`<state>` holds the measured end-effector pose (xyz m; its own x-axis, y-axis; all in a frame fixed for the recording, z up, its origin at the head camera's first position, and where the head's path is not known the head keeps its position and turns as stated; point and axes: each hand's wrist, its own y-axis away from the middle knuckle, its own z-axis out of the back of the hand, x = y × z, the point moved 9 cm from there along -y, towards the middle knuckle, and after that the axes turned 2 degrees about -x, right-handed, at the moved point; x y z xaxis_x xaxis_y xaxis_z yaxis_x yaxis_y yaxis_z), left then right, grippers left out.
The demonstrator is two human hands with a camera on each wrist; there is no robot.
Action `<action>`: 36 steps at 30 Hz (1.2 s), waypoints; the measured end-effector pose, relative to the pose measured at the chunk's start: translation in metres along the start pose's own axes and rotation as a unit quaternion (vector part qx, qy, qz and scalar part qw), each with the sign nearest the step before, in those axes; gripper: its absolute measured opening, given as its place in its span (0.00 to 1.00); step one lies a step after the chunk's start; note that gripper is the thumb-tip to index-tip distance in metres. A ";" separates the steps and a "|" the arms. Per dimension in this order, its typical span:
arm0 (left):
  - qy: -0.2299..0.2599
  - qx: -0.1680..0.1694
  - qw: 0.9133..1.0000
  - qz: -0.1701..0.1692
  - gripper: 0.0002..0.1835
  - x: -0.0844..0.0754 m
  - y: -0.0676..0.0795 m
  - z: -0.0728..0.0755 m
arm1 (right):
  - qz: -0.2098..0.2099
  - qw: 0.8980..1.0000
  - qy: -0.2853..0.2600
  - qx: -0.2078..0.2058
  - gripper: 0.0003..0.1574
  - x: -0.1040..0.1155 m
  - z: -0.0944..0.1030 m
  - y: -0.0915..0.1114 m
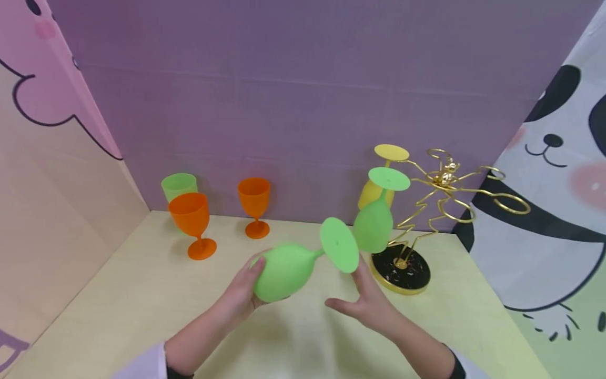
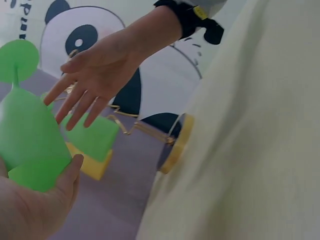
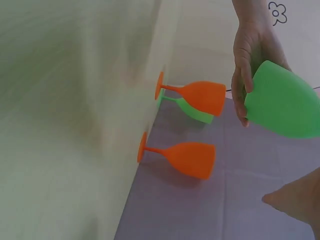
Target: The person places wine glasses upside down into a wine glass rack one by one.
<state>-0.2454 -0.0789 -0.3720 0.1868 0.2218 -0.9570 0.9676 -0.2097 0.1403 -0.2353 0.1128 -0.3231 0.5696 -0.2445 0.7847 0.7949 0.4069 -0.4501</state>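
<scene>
My left hand (image 1: 246,281) grips a green plastic goblet (image 1: 284,271) by its bowl. The goblet is tipped on its side, its round foot pointing right. Close to that foot is my right hand (image 1: 374,305), fingers extended and thumb apart; in the left wrist view the right hand (image 2: 107,70) holds nothing. Whether its fingertips touch the foot cannot be made out. Behind it stands a gold wire goblet rack (image 1: 445,181) on a round black base (image 1: 407,271). A second green goblet (image 1: 374,226) and a yellow goblet (image 1: 376,195) hang upside down on its left side.
At the back left, two orange goblets, one nearer (image 1: 189,215) and one by the wall (image 1: 254,196), stand upright. Another green goblet (image 1: 179,184) is partly hidden behind the nearer one. A purple backdrop (image 1: 303,105) rises behind the pale table (image 1: 142,295); printed panels flank it.
</scene>
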 end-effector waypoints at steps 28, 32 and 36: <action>0.090 0.218 0.968 0.088 0.37 0.055 0.020 -0.061 | 0.193 0.960 -0.175 0.107 0.65 0.034 -0.032 0.009; 0.092 0.215 0.968 0.093 0.37 0.056 0.020 -0.060 | 0.194 0.956 -0.183 0.119 0.63 0.037 -0.033 0.010; 0.092 0.220 0.966 0.097 0.38 0.058 0.021 -0.060 | 0.185 0.956 -0.186 0.130 0.62 0.036 -0.036 0.010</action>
<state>-0.2043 -0.0134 -0.4091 0.4237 0.2941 -0.8567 0.7529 -0.6402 0.1526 -0.1990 0.0768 -0.3146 0.6502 0.2682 0.7108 0.4470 0.6215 -0.6434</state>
